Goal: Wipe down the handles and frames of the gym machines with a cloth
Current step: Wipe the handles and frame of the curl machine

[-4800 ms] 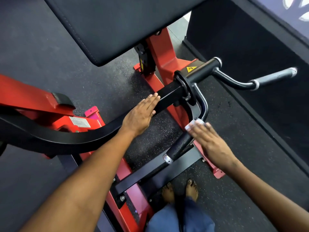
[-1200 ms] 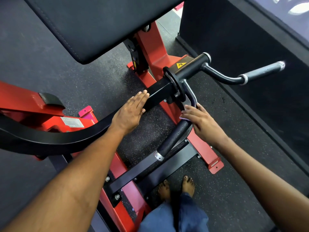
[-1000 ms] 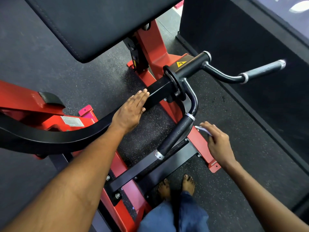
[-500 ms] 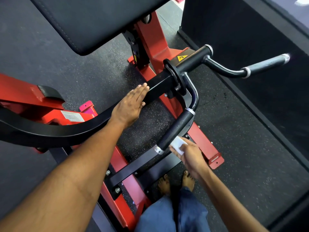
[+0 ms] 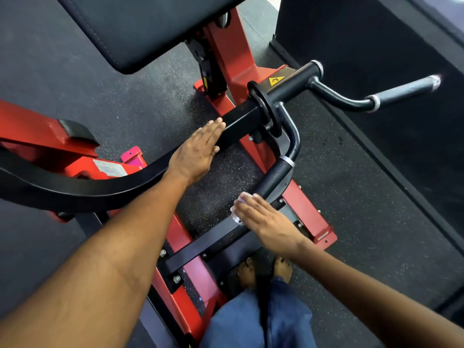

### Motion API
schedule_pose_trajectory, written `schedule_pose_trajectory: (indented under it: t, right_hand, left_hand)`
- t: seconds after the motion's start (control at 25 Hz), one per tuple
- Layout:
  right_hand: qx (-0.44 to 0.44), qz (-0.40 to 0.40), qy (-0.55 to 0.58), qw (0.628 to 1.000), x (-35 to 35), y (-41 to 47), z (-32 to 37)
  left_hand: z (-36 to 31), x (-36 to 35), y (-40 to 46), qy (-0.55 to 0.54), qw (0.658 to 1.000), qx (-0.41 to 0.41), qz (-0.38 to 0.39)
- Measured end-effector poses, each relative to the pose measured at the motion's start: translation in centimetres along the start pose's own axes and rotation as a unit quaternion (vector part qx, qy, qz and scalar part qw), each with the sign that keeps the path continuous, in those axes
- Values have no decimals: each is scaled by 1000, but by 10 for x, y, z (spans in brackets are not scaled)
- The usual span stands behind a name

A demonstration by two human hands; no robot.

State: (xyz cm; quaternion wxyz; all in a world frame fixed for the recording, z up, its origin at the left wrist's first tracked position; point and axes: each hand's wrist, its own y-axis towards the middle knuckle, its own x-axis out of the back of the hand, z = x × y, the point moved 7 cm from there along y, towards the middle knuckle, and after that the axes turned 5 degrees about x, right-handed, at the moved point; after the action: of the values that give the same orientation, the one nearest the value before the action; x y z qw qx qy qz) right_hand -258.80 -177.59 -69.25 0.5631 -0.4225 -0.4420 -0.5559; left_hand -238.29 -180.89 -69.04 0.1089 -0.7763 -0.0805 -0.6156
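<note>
- The left hand (image 5: pixel 194 154) lies flat with straight fingers on the black lever arm (image 5: pixel 82 189) at centre frame, steadying it.
- The right hand (image 5: pixel 266 219), fingers extended, presses a white cloth (image 5: pixel 237 209) onto the lower end of the foam handle grip (image 5: pixel 272 178), lower centre.
- The cloth is mostly hidden; it seems bunched.
- Best wrap the cloth around the grip and wipe its whole length.

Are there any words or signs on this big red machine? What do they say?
No words can be read here.
Yellow triangle warning sign, on the machine beside the black handle bar: a black symbol, no letters.
Pale label on the red frame: print too small and blurred to read.
Yellow strip on the post under the pad: too small to read.
</note>
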Motion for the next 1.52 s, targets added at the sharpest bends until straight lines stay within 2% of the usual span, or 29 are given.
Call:
schedule_pose_trajectory:
  t: [0.04,0.08,0.2,0.24,0.32,0.4,0.56,0.6,0.64,0.68,0.72,0.76,0.8,0.84,0.92,0.96,1.0,1.04,1.12,1.2,1.28,1.36,1.44,1.52]
  right_hand:
    - [40,-4,-9,999,6,0,-4]
    - [32,-24,-9,999,18,-1,-23]
    - [-161,-66,-42,984,49,-9,-102]
    - [-181,-62,-59,980,50,-6,-104]
    - [-136,-58,-56,987,40,18,-69]
    - [-61,-36,12,997,23,35,-18]
    - [43,-23,71,996,-7,-18,12]
    - [7,-41,104,994,-6,-39,5]
    - [-89,-75,153,981,-1,-59,-11]
    - [-238,-125,205,941,8,-77,-35]
    - [-391,-185,255,864,17,-90,-61]
    - [-502,-254,298,771,27,-91,-84]
    - [-548,-303,330,707,38,-76,-103]
    - [-549,-327,344,687,50,-51,-119]
    - [-541,-341,362,678,64,-10,-134]
    - [-560,-346,363,659,60,-5,-139]
    - [-591,-353,378,620,48,-10,-141]
    - [-610,-360,428,562,34,-19,-138]
    - [-583,-375,583,423,10,-26,-124]
    - [-533,-350,690,343,-10,-20,-101]
    - [-484,-326,758,291,-26,-11,-68]
    - [-471,-301,789,255,-41,-8,-36]
    - [-485,-265,792,258,-52,-8,-15]
    - [-493,-238,789,279,-55,-8,-4]
  left_hand:
    - [0,0,0,0,1000,0,2]
    - [0,0,0,0,1000,0,3]
    - [0,-1,0,6,1000,2,0]
    - [0,-1,0,6,1000,1,0]
    - [-1,0,0,8,1000,0,1]
    - [1,1,0,11,1000,2,1]
    - [0,1,0,13,1000,4,6]
    - [0,1,0,11,1000,5,4]
    - [0,1,1,10,1000,6,3]
    - [-1,1,1,11,1000,7,2]
    - [-1,1,1,13,1000,7,1]
    - [-1,1,1,15,1000,7,1]
    - [-1,1,1,16,1000,8,2]
    - [-1,1,1,17,1000,9,3]
    - [-2,1,-1,15,1000,9,0]
    - [-1,0,-1,13,1000,9,-2]
    - [-1,0,-1,11,1000,9,-2]
    - [-1,0,-1,10,1000,9,-2]
    - [-2,1,0,5,1000,3,-5]
    - [-3,3,1,-1,1000,5,0]
    - [-2,2,0,-2,1000,9,9]
    - [-2,2,0,-1,1000,6,7]
    - [-3,2,1,-5,1000,8,10]
    - [-2,3,1,-10,1000,18,14]
